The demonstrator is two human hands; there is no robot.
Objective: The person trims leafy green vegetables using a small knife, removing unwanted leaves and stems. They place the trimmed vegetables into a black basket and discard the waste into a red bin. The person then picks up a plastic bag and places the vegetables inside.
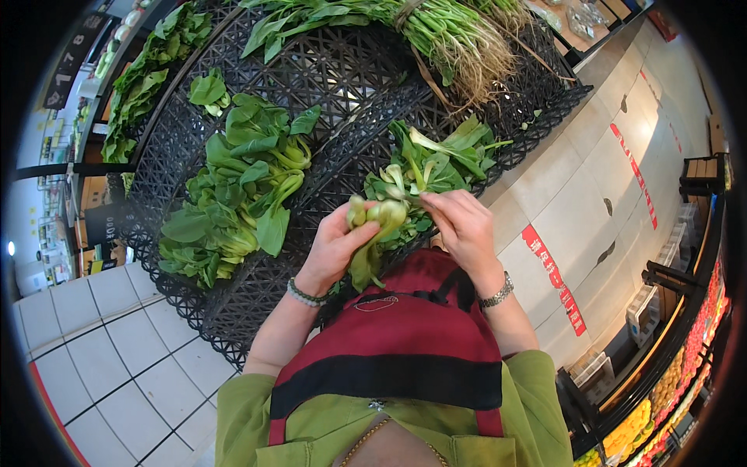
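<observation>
My left hand (341,239) grips a small head of bok choy (388,219) by its pale base, with its leaves hanging down. Close to that base, my right hand (461,225) has thumb and forefinger pinched together; whether something thin is between them cannot be told. Just beyond both hands lies a pile of loose bok choy leaves and stalks (449,154) on black plastic lattice mats (344,146). Several whole heads of bok choy (245,187) are heaped to the left. A small leafy piece (209,92) lies above that heap.
At the top lies a tied bundle of leafy greens with roots (461,46). More leafy greens (140,87) line the upper left, behind a dark rail. Tiled floor (583,192) with red strips bearing writing runs along the right, beside produce shelves (659,373) and plastic baskets (642,315).
</observation>
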